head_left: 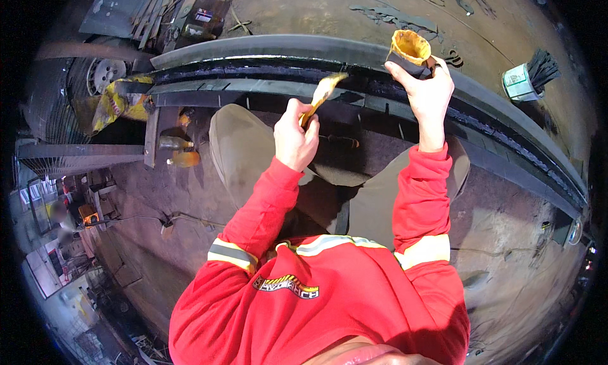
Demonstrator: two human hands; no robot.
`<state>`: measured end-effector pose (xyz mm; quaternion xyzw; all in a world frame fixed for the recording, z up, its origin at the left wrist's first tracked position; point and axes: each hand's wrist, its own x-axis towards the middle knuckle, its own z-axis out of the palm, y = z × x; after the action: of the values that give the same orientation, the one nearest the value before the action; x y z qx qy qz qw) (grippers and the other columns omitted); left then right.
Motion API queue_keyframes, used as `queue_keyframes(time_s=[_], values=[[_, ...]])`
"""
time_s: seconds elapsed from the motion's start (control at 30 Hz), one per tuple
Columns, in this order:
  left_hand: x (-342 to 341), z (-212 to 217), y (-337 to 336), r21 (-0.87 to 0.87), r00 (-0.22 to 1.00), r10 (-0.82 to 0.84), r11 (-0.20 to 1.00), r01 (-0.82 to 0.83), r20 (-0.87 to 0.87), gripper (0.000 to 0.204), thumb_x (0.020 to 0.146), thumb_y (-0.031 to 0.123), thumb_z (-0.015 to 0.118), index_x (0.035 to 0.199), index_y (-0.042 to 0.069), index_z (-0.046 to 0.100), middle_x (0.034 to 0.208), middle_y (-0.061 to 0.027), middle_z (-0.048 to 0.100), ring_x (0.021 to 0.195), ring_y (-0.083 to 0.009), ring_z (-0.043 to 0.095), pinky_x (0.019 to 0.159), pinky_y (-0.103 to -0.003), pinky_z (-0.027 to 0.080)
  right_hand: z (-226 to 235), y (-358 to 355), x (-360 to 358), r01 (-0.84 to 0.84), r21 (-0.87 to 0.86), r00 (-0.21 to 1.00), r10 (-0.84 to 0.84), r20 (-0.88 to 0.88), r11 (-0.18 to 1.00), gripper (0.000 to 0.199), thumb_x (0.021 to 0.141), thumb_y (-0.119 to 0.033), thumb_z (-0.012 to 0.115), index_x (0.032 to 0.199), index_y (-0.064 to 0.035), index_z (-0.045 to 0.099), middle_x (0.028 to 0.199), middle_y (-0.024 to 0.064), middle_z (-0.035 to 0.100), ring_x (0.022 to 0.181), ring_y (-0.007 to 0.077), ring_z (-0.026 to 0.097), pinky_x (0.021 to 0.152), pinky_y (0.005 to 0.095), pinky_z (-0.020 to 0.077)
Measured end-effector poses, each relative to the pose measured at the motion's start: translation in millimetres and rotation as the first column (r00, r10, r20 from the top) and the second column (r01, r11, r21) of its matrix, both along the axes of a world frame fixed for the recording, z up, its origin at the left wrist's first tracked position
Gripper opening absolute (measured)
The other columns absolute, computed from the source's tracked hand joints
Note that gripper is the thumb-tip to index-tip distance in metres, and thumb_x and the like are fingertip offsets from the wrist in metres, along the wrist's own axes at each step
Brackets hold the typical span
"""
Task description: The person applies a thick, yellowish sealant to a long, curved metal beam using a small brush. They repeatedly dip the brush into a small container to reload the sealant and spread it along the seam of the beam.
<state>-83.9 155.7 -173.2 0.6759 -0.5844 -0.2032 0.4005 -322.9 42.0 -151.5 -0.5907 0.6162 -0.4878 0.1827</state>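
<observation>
My left hand (294,137) grips a paintbrush (324,91) whose bristles are loaded with yellow paint and rest against the long dark metal beam (266,48) running across in front of me. My right hand (425,86) holds a small cut-off container (409,48) smeared with yellow paint, raised above the beam. Both arms are in red sleeves with reflective bands. My knees in khaki trousers sit just below the beam.
A white tub with dark brushes (531,76) stands on the ground at the right. A yellow-black cloth (117,102) and a wheel (104,70) lie at the left, with bottles (180,151) near the beam's left end. Scrap metal lies at the top left.
</observation>
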Motion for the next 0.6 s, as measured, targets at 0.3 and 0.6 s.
queue_keyframes(time_s=[0.3, 0.6], values=[[16, 7, -12, -0.011, 0.988, 0.131, 0.991, -0.132, -0.082, 0.017, 0.084, 0.003, 0.069, 0.096, 0.003, 0.057, 0.083, -0.0196, 0.067, 0.077, -0.0365, 0.069, 0.068, -0.039, 0.053, 2, 2, 6, -0.032, -0.002, 0.999, 0.032, 0.015, 0.999, 0.063, 0.061, -0.033, 0.097, 0.1, 0.0073, 0.068, 0.099, 0.0117, 0.069, 0.088, 0.0202, 0.066, 0.083, 0.0325, 0.0517], [148, -5, -36, -0.013, 0.953, 0.298, 0.954, -0.299, -0.049, 0.015, 0.082, 0.006, 0.072, 0.094, 0.002, 0.063, 0.071, -0.007, 0.062, 0.065, -0.0132, 0.059, 0.06, -0.03, 0.047, 7, 5, 17, -0.073, 0.06, 0.997, 0.072, 0.008, 0.996, 0.055, 0.065, -0.025, 0.096, 0.102, 0.0043, 0.068, 0.102, 0.0082, 0.069, 0.091, 0.0164, 0.065, 0.087, 0.0309, 0.0508]])
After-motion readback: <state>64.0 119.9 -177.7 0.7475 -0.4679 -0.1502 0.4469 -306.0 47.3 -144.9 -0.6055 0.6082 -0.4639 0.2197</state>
